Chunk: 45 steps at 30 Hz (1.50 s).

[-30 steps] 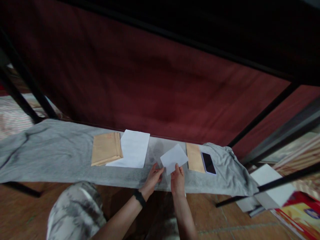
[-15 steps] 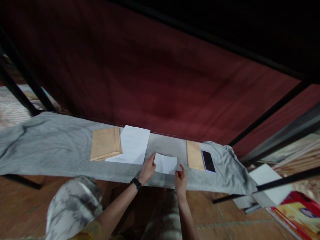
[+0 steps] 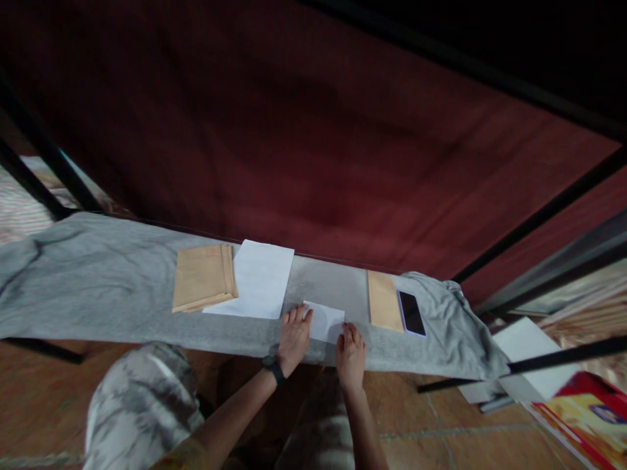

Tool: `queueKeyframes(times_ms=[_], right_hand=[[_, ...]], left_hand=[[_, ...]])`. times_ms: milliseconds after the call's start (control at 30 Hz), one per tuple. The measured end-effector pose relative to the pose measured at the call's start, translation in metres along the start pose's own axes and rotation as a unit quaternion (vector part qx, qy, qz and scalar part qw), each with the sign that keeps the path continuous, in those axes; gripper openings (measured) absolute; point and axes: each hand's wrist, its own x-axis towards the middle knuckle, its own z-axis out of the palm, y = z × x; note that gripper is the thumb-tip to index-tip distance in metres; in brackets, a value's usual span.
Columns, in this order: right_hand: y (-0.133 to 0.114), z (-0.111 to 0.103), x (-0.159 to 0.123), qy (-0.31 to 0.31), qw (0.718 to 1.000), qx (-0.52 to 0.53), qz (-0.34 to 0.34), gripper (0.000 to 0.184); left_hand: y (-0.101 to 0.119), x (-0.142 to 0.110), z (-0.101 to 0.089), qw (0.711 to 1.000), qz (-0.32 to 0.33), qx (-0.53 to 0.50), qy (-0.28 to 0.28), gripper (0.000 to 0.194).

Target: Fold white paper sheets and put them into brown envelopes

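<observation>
A small folded sheet of white paper [image 3: 326, 321] lies on the grey cloth [image 3: 132, 287] between my two hands. My left hand [image 3: 294, 336] is palm down at the paper's left edge, fingers stretched out and thumb touching the edge. At the right edge, my right hand [image 3: 351, 356] rests with slightly bent fingertips on the paper's corner, pressing from above. A larger white sheet [image 3: 264, 277] lies flat beyond my left hand, partly under a stack of brown envelopes [image 3: 202, 277]. To the right of my right hand is a single brown envelope [image 3: 385, 303].
A phone [image 3: 412, 313] lies dark-screened beside the single envelope. Behind the narrow cloth-covered surface hangs a dark red fabric [image 3: 313, 163], with black metal bars [image 3: 533, 215] at the sides. A red and yellow package [image 3: 588, 414] is low on the right.
My hands have gone from holding the folded paper by its side edges to lying palm down at those edges. The paper now looks flatter against the cloth.
</observation>
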Motion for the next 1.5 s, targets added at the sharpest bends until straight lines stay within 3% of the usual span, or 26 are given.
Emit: queueKeyframes(times_ms=[133,233,400,667,767,900,1200,1500], right_hand=[[-0.001,0.008,-0.006,-0.043,0.998,-0.016,-0.032,0.047],[0.002,0.010,-0.009,-0.070,0.997,-0.023,-0.031,0.051],[0.003,0.006,-0.009,-0.078,0.996,-0.023,-0.028,0.051],[-0.013,0.009,0.010,-0.076,0.997,-0.002,0.016,0.051],[-0.024,0.016,0.020,-0.100,0.995,0.025,-0.016,0.052],[-0.030,0.023,0.022,-0.118,0.991,-0.018,-0.062,0.049],[-0.009,0.018,0.017,-0.079,0.990,-0.102,-0.060,0.056],[0.001,0.013,0.008,-0.060,0.990,-0.112,-0.060,0.056]], left_hand=[[0.022,-0.001,0.020,0.991,0.125,-0.014,-0.034,0.041],[0.035,0.001,0.037,0.984,0.171,-0.014,-0.048,0.048],[0.033,0.009,0.049,0.990,0.137,0.016,-0.024,0.059],[-0.001,0.009,0.039,0.992,0.114,0.057,0.012,0.056],[-0.003,0.008,0.037,0.991,0.118,0.070,0.002,0.053],[-0.002,0.007,0.038,0.990,0.115,0.080,-0.005,0.053],[-0.002,0.005,0.040,0.994,0.072,0.074,0.024,0.058],[-0.012,0.000,0.034,0.996,0.036,0.087,0.005,0.065]])
